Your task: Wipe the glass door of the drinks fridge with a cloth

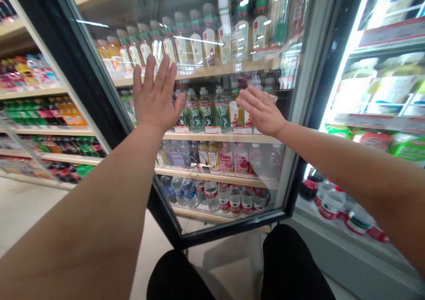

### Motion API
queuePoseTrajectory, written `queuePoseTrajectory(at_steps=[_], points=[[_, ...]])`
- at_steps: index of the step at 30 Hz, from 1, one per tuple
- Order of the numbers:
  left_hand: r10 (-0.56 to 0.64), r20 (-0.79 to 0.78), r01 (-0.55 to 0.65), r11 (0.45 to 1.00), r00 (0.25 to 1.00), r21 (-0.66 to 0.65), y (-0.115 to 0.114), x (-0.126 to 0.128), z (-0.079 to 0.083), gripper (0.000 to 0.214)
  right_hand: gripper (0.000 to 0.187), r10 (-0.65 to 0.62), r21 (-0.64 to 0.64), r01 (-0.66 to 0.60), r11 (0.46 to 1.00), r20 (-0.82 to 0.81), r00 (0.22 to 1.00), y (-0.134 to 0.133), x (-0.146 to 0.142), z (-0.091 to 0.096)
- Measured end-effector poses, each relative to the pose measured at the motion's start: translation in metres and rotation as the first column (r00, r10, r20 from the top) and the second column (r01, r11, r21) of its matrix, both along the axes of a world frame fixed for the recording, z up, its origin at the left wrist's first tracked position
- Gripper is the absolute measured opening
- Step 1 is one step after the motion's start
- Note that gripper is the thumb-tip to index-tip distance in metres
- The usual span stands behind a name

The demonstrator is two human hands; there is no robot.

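Note:
My left hand (154, 94) lies flat with spread fingers against the glass door (206, 76), holding nothing. To its right, my right hand (262, 109) is pressed toward the same pane, its fingers together and slightly blurred. A pale, crumpled edge of what looks like a cloth (272, 98) shows behind its knuckles; most of it is hidden by the hand. The door has a dark frame (232, 230) and stands swung open in front of me. Through the pane, shelved bottles (204, 107) are visible behind both hands.
Lit cooler shelves with drinks (361, 83) and packs of bottles (332, 202) are on the right. More drink shelves (49, 92) stand to the left. My dark-clothed knees (285, 260) are close below the door's bottom edge. Pale floor (20, 207) shows at lower left.

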State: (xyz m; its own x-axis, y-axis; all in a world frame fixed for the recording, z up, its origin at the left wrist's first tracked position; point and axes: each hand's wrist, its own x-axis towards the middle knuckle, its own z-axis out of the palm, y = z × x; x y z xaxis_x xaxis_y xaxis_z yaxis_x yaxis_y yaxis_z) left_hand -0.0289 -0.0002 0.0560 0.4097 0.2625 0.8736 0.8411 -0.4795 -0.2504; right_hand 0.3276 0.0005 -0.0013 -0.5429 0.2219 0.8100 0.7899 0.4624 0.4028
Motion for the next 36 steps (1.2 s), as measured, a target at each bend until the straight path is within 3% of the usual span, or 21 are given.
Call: queuePoseTrajectory(at_steps=[3,5,7,10,14,16,19,20,22,24,26,27,29,31,33,35,36], points=[[-0.018,0.002,0.018,1.0,1.0,0.003,0.002,-0.001,0.0,0.072,0.054,0.027,-0.047,-0.019,0.999,0.177,0.984,-0.001,0.011,0.024],[-0.028,0.007,0.028,1.0,1.0,-0.006,0.003,-0.002,-0.001,0.072,0.052,0.025,0.013,-0.025,1.0,0.032,0.999,0.005,0.024,0.055],[-0.042,0.012,0.042,0.999,0.999,-0.014,0.003,-0.002,-0.001,0.072,0.051,0.055,0.116,-0.025,0.993,-0.271,0.961,0.013,0.033,0.074],[-0.073,0.033,0.074,0.997,0.997,-0.031,0.002,-0.001,-0.001,0.072,0.052,0.115,0.208,-0.002,0.978,-0.537,0.836,0.02,0.033,0.066],[-0.043,-0.002,0.043,0.999,0.999,0.015,0.002,0.0,-0.001,0.072,0.053,0.071,0.162,0.0,0.987,-0.435,0.898,0.02,0.022,0.046],[-0.015,-0.024,0.016,0.999,1.0,0.051,0.004,-0.001,-0.001,0.071,0.053,0.054,0.125,-0.005,0.992,-0.388,0.92,0.022,0.02,0.059],[-0.012,-0.015,0.013,0.998,1.0,0.065,0.006,-0.002,-0.001,0.071,0.053,0.073,0.144,-0.005,0.99,-0.473,0.878,0.029,0.016,0.083],[-0.02,-0.006,0.02,0.998,1.0,0.061,0.007,-0.002,-0.001,0.072,0.054,0.082,0.161,0.0,0.987,-0.499,0.862,0.029,0.013,0.083],[-0.035,0.012,0.034,0.998,0.999,0.054,0.006,-0.002,0.0,0.073,0.055,0.087,0.176,-0.007,0.984,-0.453,0.887,0.027,0.003,0.066],[-0.046,0.028,0.045,0.998,0.999,0.046,0.005,0.0,0.0,0.075,0.057,0.066,0.119,-0.043,0.992,-0.195,0.979,0.018,-0.009,0.033],[-0.045,0.039,0.044,0.998,0.998,0.037,0.003,0.001,0.001,0.077,0.06,0.073,0.059,-0.072,0.996,-0.009,0.997,0.008,-0.016,0.005],[-0.04,0.042,0.039,0.999,0.998,0.034,0.002,0.001,0.001,0.078,0.061,0.077,0.008,-0.078,0.997,0.109,0.991,0.004,-0.016,0.0],[-0.03,0.042,0.028,0.999,0.999,0.037,0.001,0.001,0.001,0.079,0.063,0.068,-0.022,-0.066,0.998,0.174,0.982,0.002,-0.012,0.012],[-0.021,0.042,0.019,0.998,0.999,0.053,0.001,0.001,0.001,0.079,0.064,0.026,0.028,-0.028,0.999,0.042,0.999,0.008,-0.002,0.044],[-0.021,0.044,0.019,0.998,0.999,0.059,0.0,0.001,0.001,0.079,0.064,-0.01,0.108,0.035,0.994,-0.226,0.974,0.018,0.008,0.076],[-0.028,0.05,0.025,0.999,0.998,0.045,0.0,0.001,0.001,0.079,0.063,-0.018,0.157,0.1,0.983,-0.452,0.892,0.027,0.014,0.086],[-0.037,0.057,0.035,0.999,0.998,0.035,0.0,0.001,0.001,0.08,0.062,-0.019,0.168,0.123,0.978,-0.518,0.855,0.03,0.015,0.081]])
